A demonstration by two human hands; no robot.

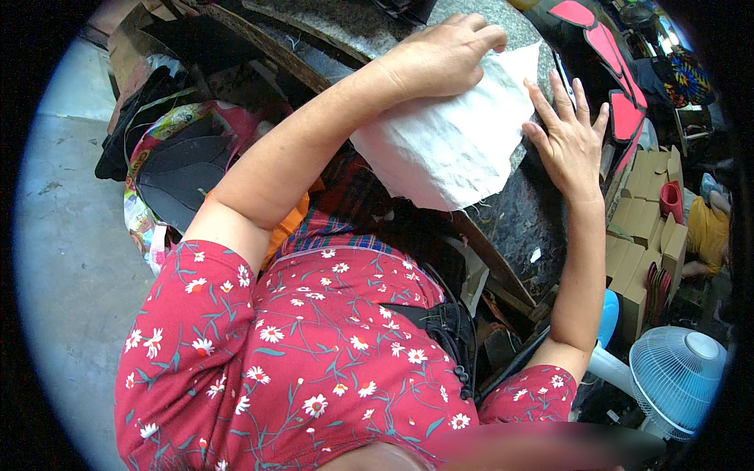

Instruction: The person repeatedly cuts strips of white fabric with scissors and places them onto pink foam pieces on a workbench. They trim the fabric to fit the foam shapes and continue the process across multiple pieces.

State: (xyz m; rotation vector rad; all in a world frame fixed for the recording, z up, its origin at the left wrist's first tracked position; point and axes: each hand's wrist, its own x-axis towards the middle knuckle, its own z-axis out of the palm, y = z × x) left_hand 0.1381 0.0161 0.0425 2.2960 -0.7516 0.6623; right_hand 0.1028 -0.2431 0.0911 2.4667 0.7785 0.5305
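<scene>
A white cloth [452, 149] with frayed edges lies creased over the grey, stained work surface [522, 220], its lower part hanging past the near edge. My left hand [448, 59] rests on the cloth's upper left part with its fingers curled under. What those fingers enclose is hidden beneath the hand. At the cloth's right edge, my right hand [567, 141] lies flat and spread, its fingertips on the dark surface and its thumb side beside the cloth. No object shows in the right hand.
Pink-red padded pieces with black edging [609, 59] lie beyond my right hand. Cardboard boxes [644, 228] and a blue-white fan [679, 377] stand at the right. A colourful bag with dark sheets [184, 169] sits at the left. The bench has a wooden edge [491, 255].
</scene>
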